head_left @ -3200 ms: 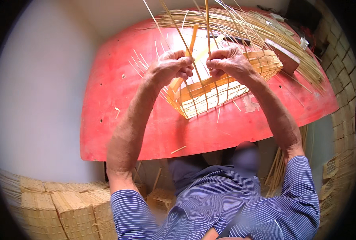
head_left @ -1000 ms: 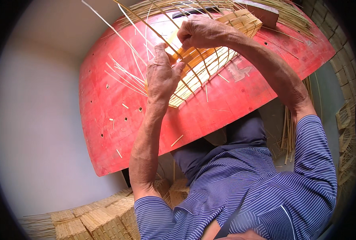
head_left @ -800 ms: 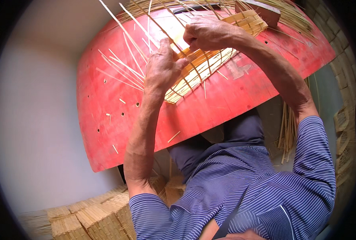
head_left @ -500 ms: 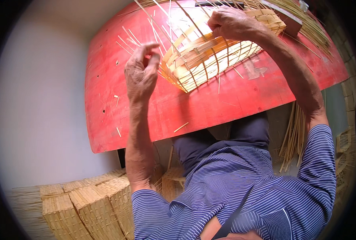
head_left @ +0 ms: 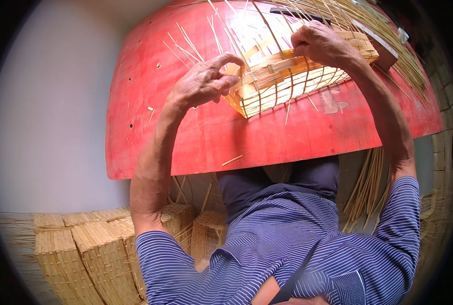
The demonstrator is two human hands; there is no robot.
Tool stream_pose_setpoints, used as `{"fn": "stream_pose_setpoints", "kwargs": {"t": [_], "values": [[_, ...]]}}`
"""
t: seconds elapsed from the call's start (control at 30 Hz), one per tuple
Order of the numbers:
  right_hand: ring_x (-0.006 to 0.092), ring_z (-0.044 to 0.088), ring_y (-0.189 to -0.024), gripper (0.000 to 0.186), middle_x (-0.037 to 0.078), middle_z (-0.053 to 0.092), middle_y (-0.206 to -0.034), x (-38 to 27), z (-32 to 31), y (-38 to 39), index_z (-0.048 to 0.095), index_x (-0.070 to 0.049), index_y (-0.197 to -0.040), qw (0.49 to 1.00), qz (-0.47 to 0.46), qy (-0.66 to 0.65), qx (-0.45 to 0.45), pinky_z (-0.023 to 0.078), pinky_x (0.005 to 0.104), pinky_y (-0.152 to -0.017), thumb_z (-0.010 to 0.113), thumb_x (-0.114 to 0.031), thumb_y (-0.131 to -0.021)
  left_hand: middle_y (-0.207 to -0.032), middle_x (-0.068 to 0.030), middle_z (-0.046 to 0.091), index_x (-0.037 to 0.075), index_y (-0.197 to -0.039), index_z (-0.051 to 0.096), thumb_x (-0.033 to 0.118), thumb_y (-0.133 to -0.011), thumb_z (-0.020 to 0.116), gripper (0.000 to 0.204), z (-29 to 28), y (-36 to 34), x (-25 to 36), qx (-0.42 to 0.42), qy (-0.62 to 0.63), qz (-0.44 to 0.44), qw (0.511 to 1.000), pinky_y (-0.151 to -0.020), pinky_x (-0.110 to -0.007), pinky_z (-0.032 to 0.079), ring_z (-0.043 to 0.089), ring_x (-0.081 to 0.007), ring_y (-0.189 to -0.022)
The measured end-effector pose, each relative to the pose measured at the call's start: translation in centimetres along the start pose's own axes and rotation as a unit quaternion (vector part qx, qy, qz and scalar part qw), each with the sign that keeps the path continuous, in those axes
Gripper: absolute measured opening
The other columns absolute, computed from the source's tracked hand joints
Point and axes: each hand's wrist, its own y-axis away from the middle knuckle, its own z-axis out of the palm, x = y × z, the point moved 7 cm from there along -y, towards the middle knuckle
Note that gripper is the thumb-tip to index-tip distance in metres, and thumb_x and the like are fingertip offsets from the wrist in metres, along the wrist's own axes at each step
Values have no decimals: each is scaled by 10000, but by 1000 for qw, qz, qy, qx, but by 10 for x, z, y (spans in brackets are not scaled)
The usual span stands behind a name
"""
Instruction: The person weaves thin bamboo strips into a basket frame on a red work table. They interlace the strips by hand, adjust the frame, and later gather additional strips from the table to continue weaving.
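A half-woven basket (head_left: pixel 272 76) of pale bamboo strips lies on the red table, with an open-grid side facing me and long uprights sticking up from it. At its left end is my left hand (head_left: pixel 206 81), thumb and forefinger apart by the corner, the other fingers curled; I see nothing held in it. My right hand (head_left: pixel 322 43) is closed in a pinch on the basket's upper edge, around a flat strip band. Its fingertips are partly hidden by the hand itself.
Loose splints (head_left: pixel 186 46) lie on the red table (head_left: pixel 150 137). A bundle of long strips (head_left: pixel 409 66), a dark block (head_left: pixel 386 53) and a black tool (head_left: pixel 287 12) sit at the far right. Finished woven baskets (head_left: pixel 84 254) stand on the floor at left; more strips (head_left: pixel 366 188) hang beneath the table.
My left hand has moved right, up to the basket's left corner. My right hand stays on the upper edge. The view has shifted slightly.
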Motion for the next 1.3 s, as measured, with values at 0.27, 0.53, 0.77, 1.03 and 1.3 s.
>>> {"fn": "stream_pose_setpoints", "kwargs": {"t": [0.27,0.53,0.77,1.03,1.3], "values": [[213,516,-543,191,134,512,-580,-3,-1,0,609,16,-683,999,-17,-33,-2,415,411,-554,707,-108,-790,-795,-107,697,101,-1170,558,292,-931,586,307,9,-2,-3,-6,-3,-50,999,-553,-346,519,660,-161,-606],[186,480,-584,172,97,473,-603,-7,0,-2,628,8,-757,997,-3,-43,-58,408,371,-579,730,-123,-804,-834,-99,674,20,-1144,556,207,-888,570,317,16,9,-15,111,23,-60,992,-643,-323,538,612,-138,-657],[148,444,-537,215,66,426,-558,-7,2,-1,600,7,-724,998,-5,-54,-35,382,378,-542,719,-129,-840,-776,-66,638,-11,-1198,585,390,-955,632,472,9,21,-58,170,279,-75,942,-508,-245,443,495,-84,-543],[161,496,-634,210,67,474,-646,-9,5,2,640,-11,-767,996,30,-37,-75,397,371,-599,745,-171,-852,-545,-77,583,-84,-1144,645,517,-953,651,631,21,-4,-58,-47,270,-129,953,-342,-245,381,491,-100,-353],[156,493,-585,204,56,513,-620,-16,-1,11,662,-14,-792,997,26,-38,-65,411,366,-583,714,-189,-884,-487,-2,487,-48,-1086,677,471,-886,744,560,26,0,-52,-37,308,-124,943,-327,-235,299,384,-65,-333]]}}
